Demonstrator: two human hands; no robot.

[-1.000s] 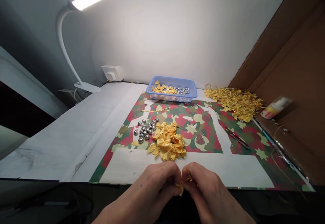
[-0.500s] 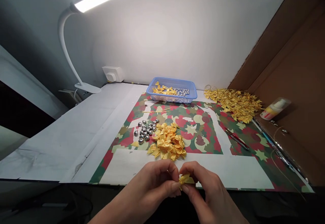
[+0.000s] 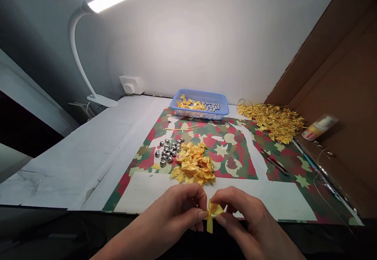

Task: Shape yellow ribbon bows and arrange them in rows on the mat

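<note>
A small yellow ribbon bow (image 3: 211,213) is held at the table's front edge, one tail hanging down. My left hand (image 3: 182,209) pinches its left side between thumb and fingers. On the other side, my right hand (image 3: 240,213) has its thumb and forefinger closed at the bow's right loop. Just beyond the hands lies a heap of yellow ribbon bows (image 3: 194,163). Silver jingle bells (image 3: 167,152) are grouped left of that heap.
A blue plastic basket (image 3: 200,114) with bows and bells stands by the wall. Many gold bows (image 3: 273,120) are piled at the back right. Tweezers (image 3: 274,162) lie on the patterned paper, and a bottle (image 3: 318,128) rests by the cardboard. A lamp (image 3: 101,101) stands left.
My right hand has shifted slightly right and its fingers have moved outward on the bow. The bow now shows more fully, with a tail hanging down. My left hand has barely moved.
</note>
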